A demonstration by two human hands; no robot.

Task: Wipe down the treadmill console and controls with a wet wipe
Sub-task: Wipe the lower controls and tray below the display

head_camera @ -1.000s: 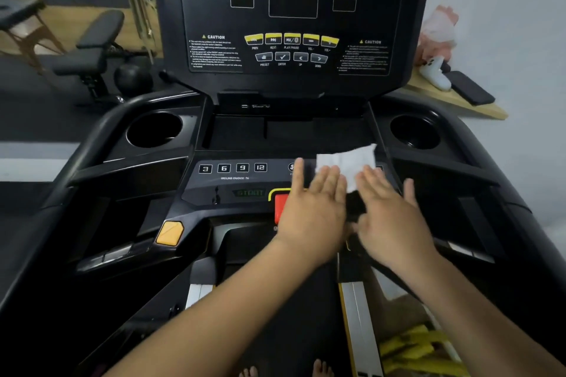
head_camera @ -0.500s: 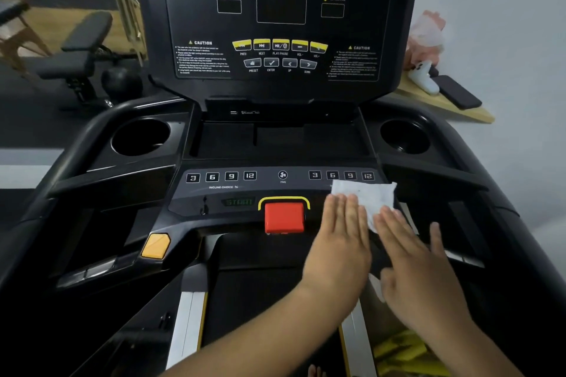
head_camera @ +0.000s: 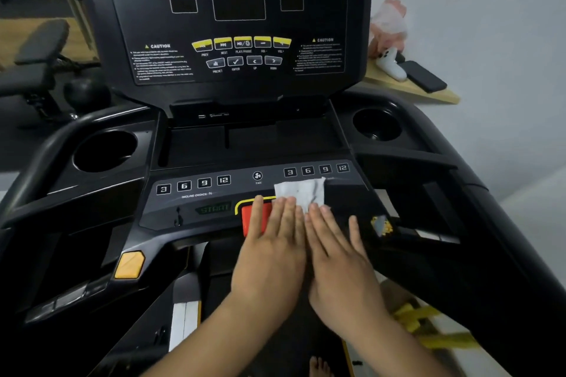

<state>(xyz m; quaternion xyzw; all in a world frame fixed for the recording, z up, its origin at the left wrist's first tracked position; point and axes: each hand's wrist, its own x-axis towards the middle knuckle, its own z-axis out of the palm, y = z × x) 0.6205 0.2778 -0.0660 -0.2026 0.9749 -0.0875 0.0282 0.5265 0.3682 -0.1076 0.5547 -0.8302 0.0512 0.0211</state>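
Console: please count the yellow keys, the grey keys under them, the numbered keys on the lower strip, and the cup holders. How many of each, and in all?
Yellow keys: 5
Grey keys: 4
Numbered keys: 8, four on each side of the fan sign
Cup holders: 2
Total: 19

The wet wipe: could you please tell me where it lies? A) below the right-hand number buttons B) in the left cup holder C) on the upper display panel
A: the wet wipe lies below the right-hand number buttons, pressed by the left hand and right hand.
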